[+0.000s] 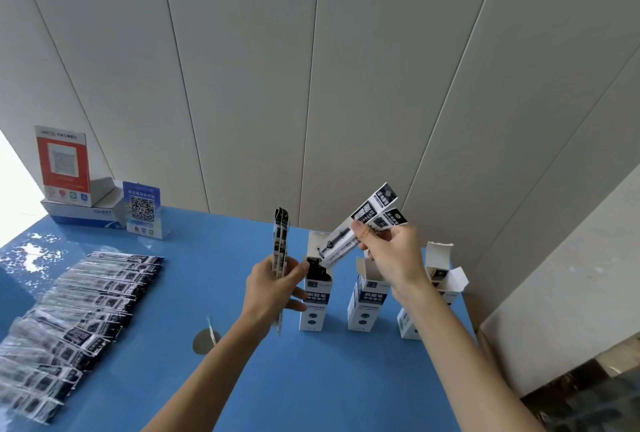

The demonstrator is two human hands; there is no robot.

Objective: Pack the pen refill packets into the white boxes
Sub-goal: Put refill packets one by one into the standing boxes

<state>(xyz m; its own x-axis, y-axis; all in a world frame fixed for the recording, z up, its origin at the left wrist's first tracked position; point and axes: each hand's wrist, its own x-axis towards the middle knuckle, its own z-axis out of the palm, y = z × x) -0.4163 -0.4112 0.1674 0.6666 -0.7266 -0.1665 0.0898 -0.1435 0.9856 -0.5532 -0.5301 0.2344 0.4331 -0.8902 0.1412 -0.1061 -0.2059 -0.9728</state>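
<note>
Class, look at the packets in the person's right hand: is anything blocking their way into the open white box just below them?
Partly. The right hand holds refill packets tilted, lower ends at the mouth of the leftmost white box. Its top flap is open, but dark packets already stick out of the opening, crowding it. Nothing else visible intervenes.

Two bare forearms, left hand (273, 288), right hand (393, 258), no sleeves

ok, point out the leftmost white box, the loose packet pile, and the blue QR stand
leftmost white box (313, 307): head view, printed front face
loose packet pile (79, 303): head view, middle of the row
blue QR stand (142, 208): head view, QR code
</note>
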